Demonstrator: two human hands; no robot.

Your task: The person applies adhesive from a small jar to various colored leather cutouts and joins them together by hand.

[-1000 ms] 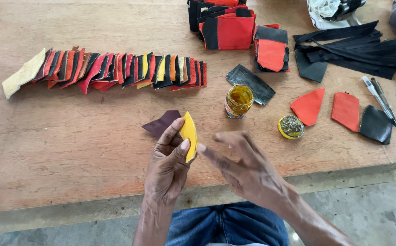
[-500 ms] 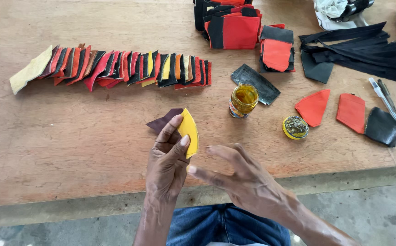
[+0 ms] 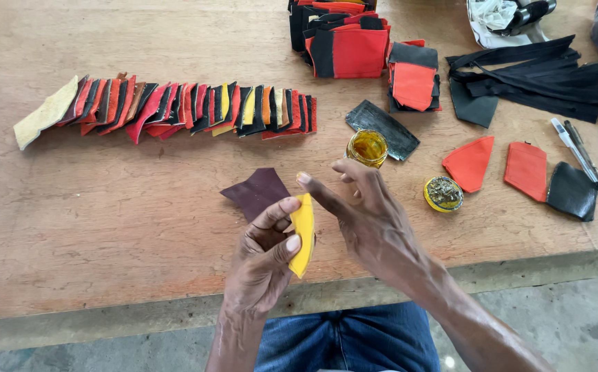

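Note:
My left hand [image 3: 261,258] pinches a small yellow leather piece [image 3: 303,234] upright between thumb and fingers, just above the near edge of the wooden table [image 3: 106,227]. My right hand [image 3: 368,213] hovers beside it with fingers spread; its index fingertip, smeared yellow, rests at the top of the yellow piece. A dark maroon leather piece [image 3: 257,191] lies flat on the table right behind my left hand. An open small jar of amber glue [image 3: 367,147] stands just beyond my right hand, with its yellow lid [image 3: 443,194] to the right.
A long overlapping row of red, black, orange and yellow leather pieces [image 3: 168,110] runs across the table's left. Stacks of red and black pieces [image 3: 350,41] sit at the back, black strips [image 3: 540,72] at the right, two pens [image 3: 578,151], loose orange pieces [image 3: 498,164].
My right hand has lifted from below the yellow piece up to its top edge, the index finger now touching it. My left hand keeps holding the piece in about the same place.

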